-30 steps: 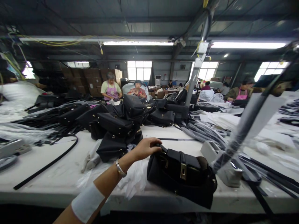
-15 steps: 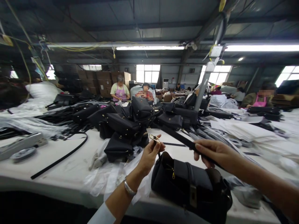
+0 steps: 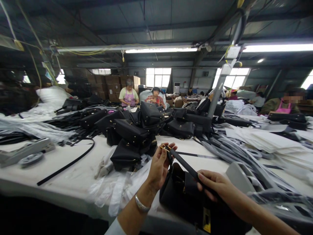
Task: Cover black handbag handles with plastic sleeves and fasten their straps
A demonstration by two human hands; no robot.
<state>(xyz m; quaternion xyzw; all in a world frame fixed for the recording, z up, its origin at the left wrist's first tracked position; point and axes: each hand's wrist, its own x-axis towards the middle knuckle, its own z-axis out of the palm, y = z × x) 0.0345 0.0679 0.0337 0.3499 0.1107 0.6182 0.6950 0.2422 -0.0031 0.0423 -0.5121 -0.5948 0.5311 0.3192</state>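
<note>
A black handbag [image 3: 186, 199] lies on the white table [image 3: 68, 176] right in front of me. My left hand [image 3: 160, 166] pinches the gold clasp [image 3: 165, 148] at the end of a black strap [image 3: 183, 164], just above the bag's near corner. My right hand [image 3: 212, 186] grips the same strap further down, over the bag's top. The strap runs slanted between the two hands. A gold buckle [image 3: 206, 216] shows on the bag's front.
A heap of black handbags [image 3: 137, 130] fills the table's middle. Clear plastic bags [image 3: 117, 189] lie left of my bag. A loose black strap [image 3: 66, 164] curves at left. Grey straps and white sheets [image 3: 256, 140] cover the right. Several people work at the far end.
My right hand has slid down the strap, closer to the bag. The left hand still holds the clasp, now a little lower. The view has shifted slightly left.
</note>
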